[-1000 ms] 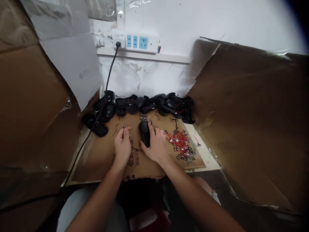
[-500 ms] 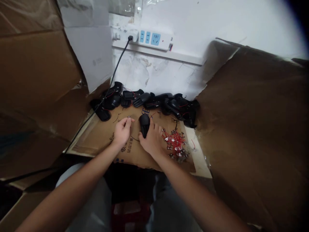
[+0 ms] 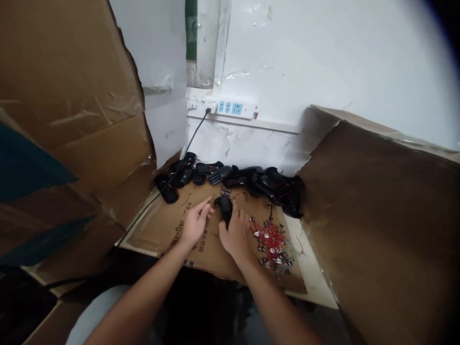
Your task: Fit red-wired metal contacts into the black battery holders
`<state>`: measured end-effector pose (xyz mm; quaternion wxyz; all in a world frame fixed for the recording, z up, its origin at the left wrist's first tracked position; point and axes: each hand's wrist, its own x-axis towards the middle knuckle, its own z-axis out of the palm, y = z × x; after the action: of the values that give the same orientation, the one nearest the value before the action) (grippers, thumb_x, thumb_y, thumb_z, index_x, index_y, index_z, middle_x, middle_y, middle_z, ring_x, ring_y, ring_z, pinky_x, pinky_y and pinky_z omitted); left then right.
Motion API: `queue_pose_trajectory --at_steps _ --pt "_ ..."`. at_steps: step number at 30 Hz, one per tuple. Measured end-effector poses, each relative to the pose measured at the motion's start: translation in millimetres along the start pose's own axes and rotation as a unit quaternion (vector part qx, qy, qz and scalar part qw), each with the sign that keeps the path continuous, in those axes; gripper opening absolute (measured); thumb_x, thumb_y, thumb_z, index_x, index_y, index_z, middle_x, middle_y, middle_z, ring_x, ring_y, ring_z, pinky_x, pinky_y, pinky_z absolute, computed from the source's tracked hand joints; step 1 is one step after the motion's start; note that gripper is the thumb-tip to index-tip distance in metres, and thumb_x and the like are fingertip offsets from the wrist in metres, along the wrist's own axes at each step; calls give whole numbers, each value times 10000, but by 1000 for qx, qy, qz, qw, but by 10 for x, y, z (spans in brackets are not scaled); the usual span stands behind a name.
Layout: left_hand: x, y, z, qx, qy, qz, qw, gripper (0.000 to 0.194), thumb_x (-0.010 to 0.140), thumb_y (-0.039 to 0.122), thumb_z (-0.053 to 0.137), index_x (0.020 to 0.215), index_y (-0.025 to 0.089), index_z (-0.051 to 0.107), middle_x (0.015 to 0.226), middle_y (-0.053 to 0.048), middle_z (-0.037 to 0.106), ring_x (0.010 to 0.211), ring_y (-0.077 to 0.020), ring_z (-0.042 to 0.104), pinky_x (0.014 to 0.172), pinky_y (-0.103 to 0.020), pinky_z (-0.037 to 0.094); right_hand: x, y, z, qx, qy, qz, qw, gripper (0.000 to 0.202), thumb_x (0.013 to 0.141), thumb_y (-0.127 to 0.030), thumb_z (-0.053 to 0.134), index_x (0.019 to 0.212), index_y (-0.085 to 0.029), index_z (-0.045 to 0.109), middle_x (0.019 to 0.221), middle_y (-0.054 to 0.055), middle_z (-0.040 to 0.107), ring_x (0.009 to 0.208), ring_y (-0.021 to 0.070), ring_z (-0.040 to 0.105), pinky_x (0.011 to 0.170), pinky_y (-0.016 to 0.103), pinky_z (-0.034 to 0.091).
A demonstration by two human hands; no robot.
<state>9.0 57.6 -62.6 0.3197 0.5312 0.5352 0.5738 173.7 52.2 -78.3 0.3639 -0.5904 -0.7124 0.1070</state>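
Observation:
A black plastic part (image 3: pixel 224 209) is gripped in my right hand (image 3: pixel 235 232), over the middle of the cardboard sheet (image 3: pixel 161 225). Just left of that part is my left hand (image 3: pixel 196 223), its thumb and fingertips close together; whatever they may hold is too small to make out. To the right of my right hand lies a heap of small metal pieces with red wires (image 3: pixel 273 244). More black plastic parts (image 3: pixel 266 184) are piled along the back edge of the sheet, some with thin red wires.
A power strip (image 3: pixel 237 109) is fixed to the white wall, with a black cable (image 3: pixel 196 132) running down to the left front. Cardboard walls stand at the left (image 3: pixel 82 72) and right (image 3: pixel 388 215).
The camera view has tilted up, so everything sits lower in the picture. The black part in my right hand has turned, and its curved end now points toward my left hand.

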Motion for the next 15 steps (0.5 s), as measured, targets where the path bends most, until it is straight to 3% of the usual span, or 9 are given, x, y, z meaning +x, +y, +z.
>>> queue_pose_trajectory --at_steps 3,5,7,9,12,15 --pt "-18 -20 -12 -20 -33 1 999 441 993 477 673 1303 166 709 919 -66 826 709 -175 704 828 -336 556 -18 -6 -47 133 30 29 990 743 893 -235 548 1625 -136 463 1416 239 623 1364 427 535 1200 691 380" --pt "-17 -32 -15 -37 -26 4 999 390 1012 458 656 1268 163 664 917 -76 825 682 -167 708 795 -326 555 -1 -24 -55 275 44 53 959 726 871 -265 541 1593 -182 514 1483 191 626 1431 382 525 1254 647 344" --pt "-8 -45 -19 -52 -7 9 999 321 1022 457 651 1166 171 646 873 -69 807 647 -160 685 732 -305 537 55 -78 -21 421 54 88 901 713 844 -309 522 1549 -208 564 1436 141 687 1406 342 578 1232 586 400" --pt "1 -59 -28 -63 21 16 998 289 1016 459 670 1089 181 643 850 -57 787 674 -159 676 709 -286 520 142 -165 56 535 56 124 833 691 830 -370 491 1490 -207 613 1295 124 764 1264 331 685 1112 544 516" --pt "-1 -82 -45 -74 72 28 994 284 992 452 711 1065 179 682 876 -51 775 774 -163 688 758 -275 521 262 -302 203 622 30 166 764 601 850 -487 483 1328 -198 703 1076 120 821 943 305 782 861 463 622" --pt "-18 -97 -53 -75 95 35 992 312 953 466 750 1040 167 756 844 -41 757 757 -161 676 739 -271 529 304 -376 298 693 -14 223 686 474 882 -591 606 1099 -199 763 883 94 825 672 246 753 683 376 623"
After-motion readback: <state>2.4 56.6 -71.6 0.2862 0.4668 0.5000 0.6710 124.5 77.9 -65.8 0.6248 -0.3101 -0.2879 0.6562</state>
